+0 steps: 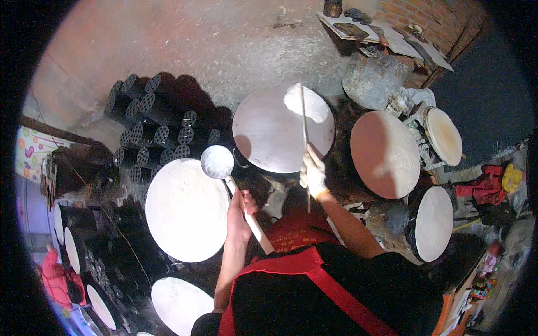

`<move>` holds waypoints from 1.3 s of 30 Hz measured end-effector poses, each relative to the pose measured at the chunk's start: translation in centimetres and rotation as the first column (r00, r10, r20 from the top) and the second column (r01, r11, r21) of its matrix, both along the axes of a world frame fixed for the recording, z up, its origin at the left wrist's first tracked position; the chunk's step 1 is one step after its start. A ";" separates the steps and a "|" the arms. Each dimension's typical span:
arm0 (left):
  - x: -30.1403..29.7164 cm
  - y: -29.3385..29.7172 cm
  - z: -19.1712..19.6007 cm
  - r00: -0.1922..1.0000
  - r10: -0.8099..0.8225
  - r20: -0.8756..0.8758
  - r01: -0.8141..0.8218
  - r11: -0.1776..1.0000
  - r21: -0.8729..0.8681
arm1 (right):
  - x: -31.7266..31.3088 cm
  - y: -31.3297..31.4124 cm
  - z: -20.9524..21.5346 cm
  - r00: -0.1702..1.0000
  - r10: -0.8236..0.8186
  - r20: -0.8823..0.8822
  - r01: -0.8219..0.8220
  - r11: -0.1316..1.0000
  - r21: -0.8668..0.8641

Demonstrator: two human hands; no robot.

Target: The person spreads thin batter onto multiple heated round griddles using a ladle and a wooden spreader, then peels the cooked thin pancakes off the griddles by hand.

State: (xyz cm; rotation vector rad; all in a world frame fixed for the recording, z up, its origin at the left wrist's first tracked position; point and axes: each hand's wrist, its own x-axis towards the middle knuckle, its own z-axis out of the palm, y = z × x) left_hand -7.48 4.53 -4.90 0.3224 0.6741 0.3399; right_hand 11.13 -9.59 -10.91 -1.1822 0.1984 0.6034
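Observation:
My left hand (240, 217) is closed around the pale handle of a ladle (217, 162). The ladle's round bowl, whitish inside, is above the far right edge of a white-topped round griddle (182, 215). My right hand (312, 173), in a white glove, grips a long thin stick (304, 115). Its far part reaches across a grey round griddle (260, 131), over a patch of thick white batter (315, 109). The batter lies toward that griddle's far right side. I cannot tell whether the stick touches it.
Black, holed coal briquettes (159, 109) are stacked at the left by the wall. More round griddles stand to the right (386, 154), among them a pale one (434, 224), and at lower left (180, 305). A grimy metal drum (375, 81) stands back right. A person in red (56, 280) is far left.

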 end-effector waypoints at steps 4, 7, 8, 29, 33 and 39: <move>-1.6 -0.3 -0.5 0.998 -0.052 0.020 0.052 0.998 -0.029 | 2.5 0.1 2.8 0.950 0.304 -0.074 -0.307 0.951 -0.028; -1.8 -0.9 0.3 0.993 0.018 -0.118 -0.019 1.000 -0.007 | 3.0 -3.2 2.8 0.959 0.284 0.006 -0.283 0.958 -0.050; -2.2 -1.0 -0.2 0.994 0.025 -0.105 -0.023 1.000 0.019 | 3.1 -4.2 1.9 0.975 0.212 0.071 -0.206 0.975 -0.081; -0.3 -10.7 -1.4 0.819 0.355 -0.452 -0.333 0.934 0.130 | 16.7 -5.9 1.4 0.817 0.569 0.096 -0.512 0.791 -0.336; 0.7 -12.1 0.1 0.775 0.270 -0.571 -0.226 0.963 0.148 | 16.5 -4.0 3.1 0.558 0.827 0.067 -0.762 0.543 -0.353; 0.3 -13.2 -1.8 0.765 0.427 -0.482 -0.368 0.904 0.216 | 22.8 -8.7 2.0 0.265 0.962 0.071 -0.930 0.274 -0.243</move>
